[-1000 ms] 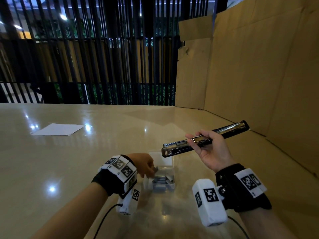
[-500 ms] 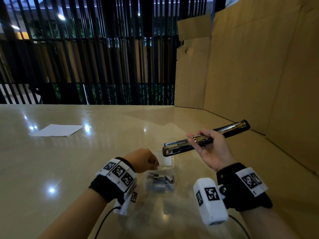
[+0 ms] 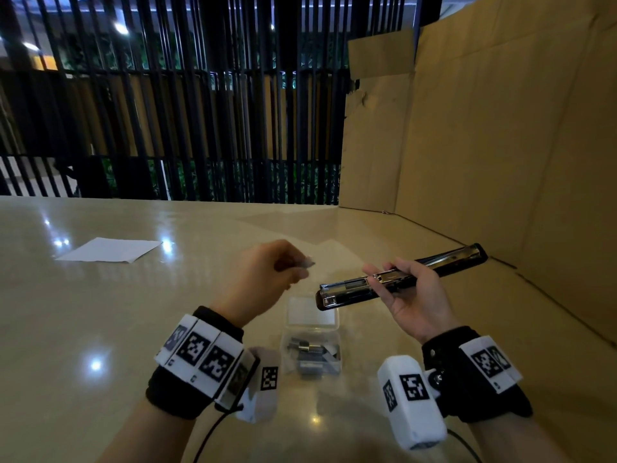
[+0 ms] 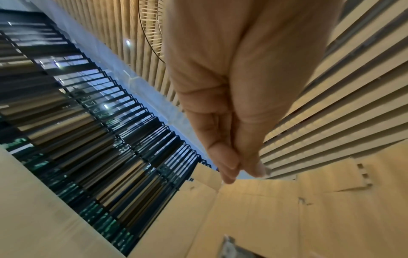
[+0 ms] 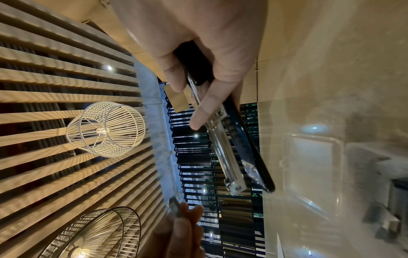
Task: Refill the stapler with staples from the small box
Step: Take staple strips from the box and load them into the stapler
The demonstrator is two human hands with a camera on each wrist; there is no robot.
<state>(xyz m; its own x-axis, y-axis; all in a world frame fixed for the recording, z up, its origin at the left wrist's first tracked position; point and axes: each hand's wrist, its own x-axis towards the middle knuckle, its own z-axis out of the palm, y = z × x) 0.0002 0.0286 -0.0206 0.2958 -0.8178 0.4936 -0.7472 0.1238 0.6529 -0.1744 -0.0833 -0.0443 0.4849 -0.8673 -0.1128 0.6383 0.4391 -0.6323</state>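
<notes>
My right hand (image 3: 405, 289) grips a black stapler (image 3: 347, 290) folded fully open, its chrome staple channel (image 5: 227, 157) facing up, held above the table. My left hand (image 3: 267, 272) is raised to the stapler's left and pinches a short strip of staples (image 3: 305, 263) between thumb and fingertips; the strip (image 5: 174, 204) also shows in the right wrist view. Below both hands a small clear plastic box (image 3: 312, 352) lies open on the table, with several staple strips inside and its lid (image 5: 313, 167) laid back.
The glossy beige table (image 3: 100, 312) carries a white sheet of paper (image 3: 110, 250) at the far left. A tall cardboard screen (image 3: 484, 145) stands along the right side and back right. Dark vertical bars close off the far edge.
My left hand has lifted out of the box with a strip of staples and risen toward the stapler's open end. The right hand and stapler have barely moved.
</notes>
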